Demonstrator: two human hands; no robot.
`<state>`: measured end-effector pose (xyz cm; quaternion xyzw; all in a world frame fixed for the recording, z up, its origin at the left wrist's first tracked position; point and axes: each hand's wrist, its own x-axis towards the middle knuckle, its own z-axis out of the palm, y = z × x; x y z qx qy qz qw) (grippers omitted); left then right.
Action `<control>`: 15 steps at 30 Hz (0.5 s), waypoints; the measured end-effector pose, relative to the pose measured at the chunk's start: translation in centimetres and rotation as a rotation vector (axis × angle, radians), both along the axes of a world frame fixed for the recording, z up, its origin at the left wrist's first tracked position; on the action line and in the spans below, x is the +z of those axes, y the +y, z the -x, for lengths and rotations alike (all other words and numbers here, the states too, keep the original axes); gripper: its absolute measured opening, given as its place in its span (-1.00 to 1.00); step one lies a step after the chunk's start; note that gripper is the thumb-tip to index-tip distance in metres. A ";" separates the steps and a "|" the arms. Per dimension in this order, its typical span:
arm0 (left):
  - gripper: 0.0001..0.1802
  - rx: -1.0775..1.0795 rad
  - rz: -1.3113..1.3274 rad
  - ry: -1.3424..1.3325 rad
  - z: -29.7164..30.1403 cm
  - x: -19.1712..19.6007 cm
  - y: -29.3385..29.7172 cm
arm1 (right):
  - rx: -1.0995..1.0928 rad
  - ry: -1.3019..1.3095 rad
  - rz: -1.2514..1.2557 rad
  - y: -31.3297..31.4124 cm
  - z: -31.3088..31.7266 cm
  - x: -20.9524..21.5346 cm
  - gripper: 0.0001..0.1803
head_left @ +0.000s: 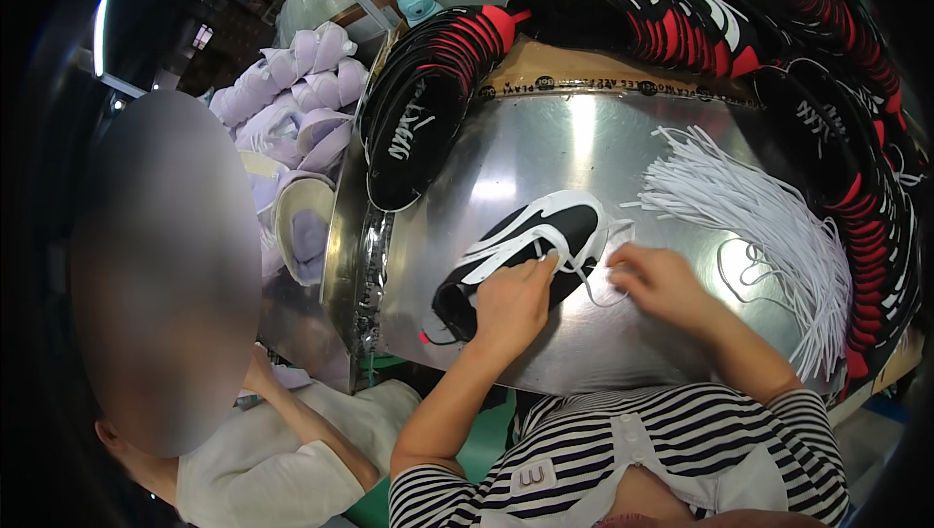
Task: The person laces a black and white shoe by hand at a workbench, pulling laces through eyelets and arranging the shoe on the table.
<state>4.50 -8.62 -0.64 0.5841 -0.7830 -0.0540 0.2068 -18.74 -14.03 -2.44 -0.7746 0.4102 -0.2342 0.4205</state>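
In the head view, my only one, I have a black-and-white shoe upper (516, 254) lying aslant on the metal counter (574, 129), between its left and right edges and nearer the near edge than the far one. Its toe points toward the far right corner, its heel toward the near left, which I judge leaves the lacing open to both hands.

I see the left hand (514, 306) grasping the upper from its near side, fingers bent over it and fingertips at the lacing, probably to steady it on the slick metal. The right hand (657, 277) is just beside the toe, fingers curled; it is blurred, so I cannot tell whether they pinch the loose white lace (616, 232) near them.

A bundle of white laces (769, 221) spreads down toward the near right corner, I suppose so that the right hand can reach it easily. Nested black-and-red uppers line the counter: one stack (418, 109) at the far left corner, another row (642, 27) along the far edge, more uppers (861, 236) by the right edge. I take that as a way to keep the middle free for handling
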 end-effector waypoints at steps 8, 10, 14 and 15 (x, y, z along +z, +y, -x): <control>-0.73 -0.233 0.236 -0.019 0.0 1.7 1.7 | -0.034 -0.386 0.019 -6.2 -0.2 -0.7 -0.61; -0.74 -0.222 0.094 -0.081 0.0 2.8 1.2 | -0.058 -0.383 -0.078 -5.5 -0.3 -0.6 -0.50; -0.70 -0.077 -0.137 0.037 -2.1 1.0 1.0 | -0.083 -0.444 -0.092 -4.0 -1.5 -2.3 -0.40; -0.66 -0.075 -0.250 0.112 -2.9 0.6 0.8 | -0.123 -0.462 -0.139 -3.3 -2.6 -1.1 -0.39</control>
